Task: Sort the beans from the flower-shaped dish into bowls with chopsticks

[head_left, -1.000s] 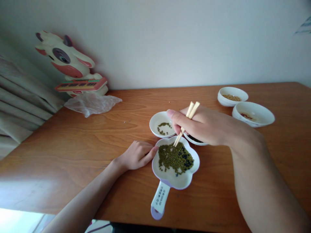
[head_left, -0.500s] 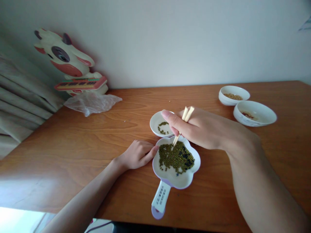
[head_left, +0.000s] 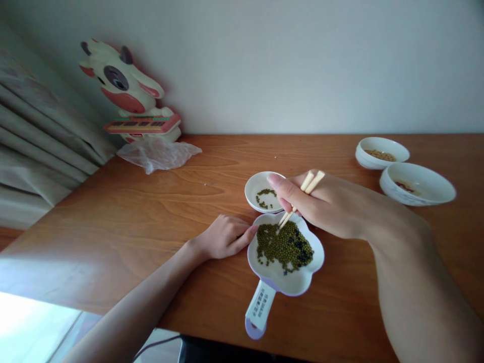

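A pair of light wooden chopsticks is pinched in my right hand, which is closed around them. Their tips touch green mung beans in a white flower-shaped dish with a lilac edge and a labelled handle. Small dark beans lie among the green ones on the right side. My left hand rests on the table, fingers curled, its thumb pressed on the dish's left rim. Just behind the dish is a small white bowl with some green beans, partly covered by my right hand.
Two white bowls stand at the back right: one with yellowish grains, the nearer one with a few reddish-brown bits. At the back left, a clear plastic bag lies before a cow-shaped toy keyboard. A curtain hangs at left.
The whole view has shifted, so the things appear farther right. The chopsticks' tips stay among the beans and my left thumb stays on the dish's rim.
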The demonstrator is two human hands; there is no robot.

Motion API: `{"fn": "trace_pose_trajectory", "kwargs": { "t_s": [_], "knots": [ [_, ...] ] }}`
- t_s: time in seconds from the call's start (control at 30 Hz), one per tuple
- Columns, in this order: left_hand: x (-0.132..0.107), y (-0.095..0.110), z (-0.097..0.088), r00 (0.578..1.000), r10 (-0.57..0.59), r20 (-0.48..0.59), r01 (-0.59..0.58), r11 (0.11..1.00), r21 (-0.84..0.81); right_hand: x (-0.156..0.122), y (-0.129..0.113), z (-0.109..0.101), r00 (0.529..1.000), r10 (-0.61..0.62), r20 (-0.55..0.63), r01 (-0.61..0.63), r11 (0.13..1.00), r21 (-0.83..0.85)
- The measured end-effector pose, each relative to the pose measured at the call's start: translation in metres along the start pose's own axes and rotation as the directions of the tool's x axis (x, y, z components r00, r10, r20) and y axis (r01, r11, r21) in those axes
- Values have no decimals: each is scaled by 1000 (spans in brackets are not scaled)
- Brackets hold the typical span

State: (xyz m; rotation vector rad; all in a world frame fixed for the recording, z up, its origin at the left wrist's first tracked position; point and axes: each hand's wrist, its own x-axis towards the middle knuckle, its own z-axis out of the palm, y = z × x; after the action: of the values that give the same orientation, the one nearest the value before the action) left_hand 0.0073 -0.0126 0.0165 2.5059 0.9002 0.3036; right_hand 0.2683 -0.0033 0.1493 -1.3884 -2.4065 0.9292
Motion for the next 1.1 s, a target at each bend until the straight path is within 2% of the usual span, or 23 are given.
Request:
{"fn": "trace_pose_trajectory", "kwargs": {
  "t_s": [0.3, 1.1],
  "knots": [
    [0, -1, 0, 1000, 10, 0, -10, 1000, 7, -1, 1, 2, 999, 19, 35, -19, 1000, -4],
    [0, 1, -1, 1000, 4, -3, -5, 1000, -22, 2, 0, 7, 1000, -19, 10, 19, 999, -30]
  ]
}}
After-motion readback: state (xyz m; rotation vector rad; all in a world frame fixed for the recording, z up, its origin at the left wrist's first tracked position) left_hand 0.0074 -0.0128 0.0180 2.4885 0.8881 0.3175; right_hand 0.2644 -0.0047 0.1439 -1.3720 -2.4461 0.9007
